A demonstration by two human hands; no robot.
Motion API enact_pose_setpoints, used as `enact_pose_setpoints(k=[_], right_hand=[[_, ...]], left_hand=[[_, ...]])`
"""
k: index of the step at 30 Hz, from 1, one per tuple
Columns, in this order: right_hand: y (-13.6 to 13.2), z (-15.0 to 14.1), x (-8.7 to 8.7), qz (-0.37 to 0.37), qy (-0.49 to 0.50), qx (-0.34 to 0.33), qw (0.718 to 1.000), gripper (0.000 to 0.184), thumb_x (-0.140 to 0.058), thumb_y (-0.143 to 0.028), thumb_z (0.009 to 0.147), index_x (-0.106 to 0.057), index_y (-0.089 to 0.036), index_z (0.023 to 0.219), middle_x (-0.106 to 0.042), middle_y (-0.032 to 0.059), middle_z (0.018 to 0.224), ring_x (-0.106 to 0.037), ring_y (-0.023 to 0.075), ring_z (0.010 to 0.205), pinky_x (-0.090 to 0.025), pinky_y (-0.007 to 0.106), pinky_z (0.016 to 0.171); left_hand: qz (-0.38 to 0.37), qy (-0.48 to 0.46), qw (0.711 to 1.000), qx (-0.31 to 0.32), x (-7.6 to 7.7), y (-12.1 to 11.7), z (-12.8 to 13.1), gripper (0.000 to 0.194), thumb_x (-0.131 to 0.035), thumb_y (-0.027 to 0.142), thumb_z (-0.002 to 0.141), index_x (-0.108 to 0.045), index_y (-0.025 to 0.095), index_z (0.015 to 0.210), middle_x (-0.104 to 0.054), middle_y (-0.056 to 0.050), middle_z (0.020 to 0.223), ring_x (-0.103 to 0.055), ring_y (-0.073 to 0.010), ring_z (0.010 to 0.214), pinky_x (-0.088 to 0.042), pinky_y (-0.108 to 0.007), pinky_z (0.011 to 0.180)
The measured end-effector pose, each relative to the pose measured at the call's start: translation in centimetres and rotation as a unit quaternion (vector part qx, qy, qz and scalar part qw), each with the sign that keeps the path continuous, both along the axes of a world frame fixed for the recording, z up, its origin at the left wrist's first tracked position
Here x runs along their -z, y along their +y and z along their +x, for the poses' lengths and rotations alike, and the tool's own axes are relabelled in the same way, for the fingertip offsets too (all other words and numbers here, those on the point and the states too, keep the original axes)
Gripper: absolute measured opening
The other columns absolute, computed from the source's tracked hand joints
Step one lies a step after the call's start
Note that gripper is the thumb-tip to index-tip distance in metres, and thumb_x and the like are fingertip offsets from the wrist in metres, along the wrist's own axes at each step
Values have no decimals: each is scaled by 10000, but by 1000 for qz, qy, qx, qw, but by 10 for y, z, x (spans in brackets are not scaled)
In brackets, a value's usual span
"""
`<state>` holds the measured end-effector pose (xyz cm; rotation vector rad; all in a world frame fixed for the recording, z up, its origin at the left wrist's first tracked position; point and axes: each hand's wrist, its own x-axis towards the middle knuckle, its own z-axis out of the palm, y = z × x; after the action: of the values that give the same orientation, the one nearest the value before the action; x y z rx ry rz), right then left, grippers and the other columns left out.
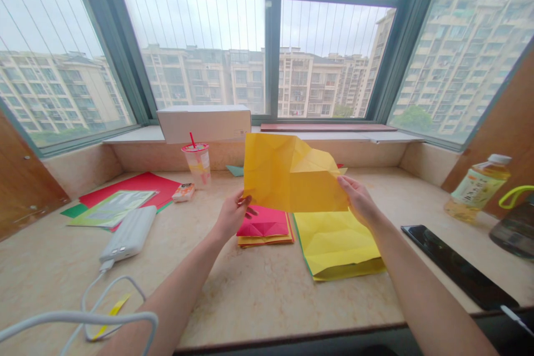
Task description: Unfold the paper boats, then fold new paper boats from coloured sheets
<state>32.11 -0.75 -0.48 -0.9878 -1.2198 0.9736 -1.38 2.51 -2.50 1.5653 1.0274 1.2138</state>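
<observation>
A creased sheet of orange-yellow paper [271, 172] is held up above the counter between my two hands. My left hand [236, 208] pinches its lower left corner, some fingers behind the sheet. At the right edge my right hand [354, 194] grips it between thumb and fingers. Below the sheet lies a stack of folded red and orange paper [262, 228], partly covered from view. Beside that stack, to the right, are creased yellow sheets [337, 245] with a green edge showing underneath.
To the left are a white power bank [129, 233] with a cable [83, 317], red paper [137, 186], a small packet [183, 192] and a cup with a straw [197, 164]. On the right are a phone [454, 264], a drink bottle [478, 189] and a dark container [515, 228].
</observation>
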Motion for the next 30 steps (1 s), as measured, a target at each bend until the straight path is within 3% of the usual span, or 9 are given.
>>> enact_pose_setpoints(k=[13,20,24,30], right_hand=[[-1,2,-1,-4,7,-28,1000,437,-710,-577,761,-733,-217,1007,-766,72,968,-724,255,840,-563,326,705],[4,4,3,29,2,41,999,373,-777,-516,712,-756,-238,960,-769,45,976,-712,264,900,-569,356,766],[6,6,5,26,-13,67,997,349,-757,-510,731,-761,-229,938,-770,48,931,-710,267,865,-565,348,713],[1,6,1,14,-62,33,997,378,-697,-516,780,-731,-219,1011,-762,43,939,-693,213,802,-503,256,579]], left_hand=[[12,9,1000,-7,4,3,-2,448,-615,493,781,-620,151,1071,-658,-52,838,-672,-155,519,-473,-226,435],[14,7,1000,-26,-1,1,-2,382,-601,449,788,-603,156,1033,-664,-52,856,-675,-153,512,-456,-207,412],[12,3,1000,-27,-2,0,-1,368,-581,420,797,-595,160,1058,-674,-51,865,-667,-142,494,-457,-204,407],[11,21,999,-39,-3,2,-4,335,-552,361,794,-595,154,1053,-656,-36,835,-648,-133,460,-453,-214,398]])
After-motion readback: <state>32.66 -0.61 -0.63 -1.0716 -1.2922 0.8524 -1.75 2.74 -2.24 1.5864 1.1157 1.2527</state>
